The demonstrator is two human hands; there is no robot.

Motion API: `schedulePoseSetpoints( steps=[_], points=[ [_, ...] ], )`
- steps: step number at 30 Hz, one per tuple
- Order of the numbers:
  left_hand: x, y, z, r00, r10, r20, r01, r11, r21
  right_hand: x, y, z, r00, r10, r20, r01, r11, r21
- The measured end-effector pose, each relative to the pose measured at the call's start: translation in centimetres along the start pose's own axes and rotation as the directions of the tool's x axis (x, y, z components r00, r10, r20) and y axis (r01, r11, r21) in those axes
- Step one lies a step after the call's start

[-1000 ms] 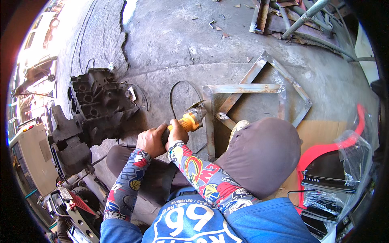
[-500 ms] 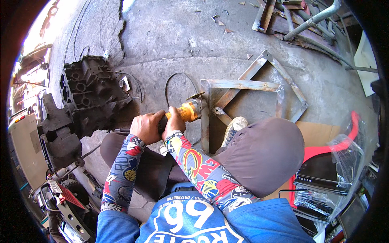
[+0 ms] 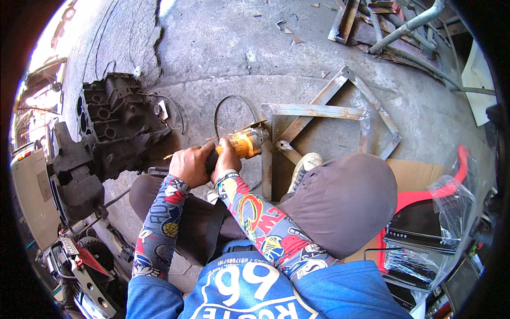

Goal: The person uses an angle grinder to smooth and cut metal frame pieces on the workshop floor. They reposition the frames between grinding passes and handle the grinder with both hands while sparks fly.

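Note:
A yellow and black angle grinder [image 3: 243,144] is gripped by both hands. My left hand [image 3: 190,165] wraps round its dark rear end, and my right hand [image 3: 227,158] closes round the body just ahead of it. The thin disc [image 3: 253,126] sits at the head, by the upper left corner of a square steel frame [image 3: 319,110]; exact contact is hard to make out. Small orange sparks show left of the disc and beside my left hand. A second angle-steel frame [image 3: 376,103] lies crossed with the square one on the concrete.
A dark engine block [image 3: 114,111] stands at the left, a black cable [image 3: 217,114] loops behind the grinder. Metal tubes and scrap [image 3: 409,26] lie at the far right. Cardboard [image 3: 419,173] and a red-edged, plastic-wrapped thing [image 3: 435,194] are right of my knee.
Sparks have appeared near the disc and by my left hand. Both hands keep their grip on the grinder, nearly in place; the whole view has shifted slightly.

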State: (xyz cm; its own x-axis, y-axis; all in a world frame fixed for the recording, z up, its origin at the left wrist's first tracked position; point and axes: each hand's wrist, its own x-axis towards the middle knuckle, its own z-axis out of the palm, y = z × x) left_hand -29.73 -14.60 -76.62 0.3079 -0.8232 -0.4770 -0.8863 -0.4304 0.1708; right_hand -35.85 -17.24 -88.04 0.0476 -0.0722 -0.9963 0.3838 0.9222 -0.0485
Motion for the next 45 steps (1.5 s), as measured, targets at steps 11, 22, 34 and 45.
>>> schedulePoseSetpoints(
  steps=[11,22,34,45],
  points=[
    [-0.3,-2.2,2.6,0.998,-0.038,0.040,0.036,0.998,0.051,3.2,2.9,-1.1,0.956,-0.107,0.273,0.156,0.974,-0.166],
    [0.7,0.8,0.9,0.904,0.082,-0.421,-0.191,0.956,-0.225,-0.8,-3.8,2.5,0.861,-0.444,0.246,0.475,0.876,-0.080],
    [3.4,5.8,0.7,0.912,0.059,-0.407,-0.277,0.819,-0.502,-5.5,-11.2,-1.6,0.691,-0.668,0.277,0.723,0.634,-0.274],
    [2.7,4.7,1.5,0.923,0.032,-0.383,-0.232,0.841,-0.488,-3.2,-8.9,-1.4,0.757,-0.604,0.249,0.642,0.617,-0.455]
  ],
)
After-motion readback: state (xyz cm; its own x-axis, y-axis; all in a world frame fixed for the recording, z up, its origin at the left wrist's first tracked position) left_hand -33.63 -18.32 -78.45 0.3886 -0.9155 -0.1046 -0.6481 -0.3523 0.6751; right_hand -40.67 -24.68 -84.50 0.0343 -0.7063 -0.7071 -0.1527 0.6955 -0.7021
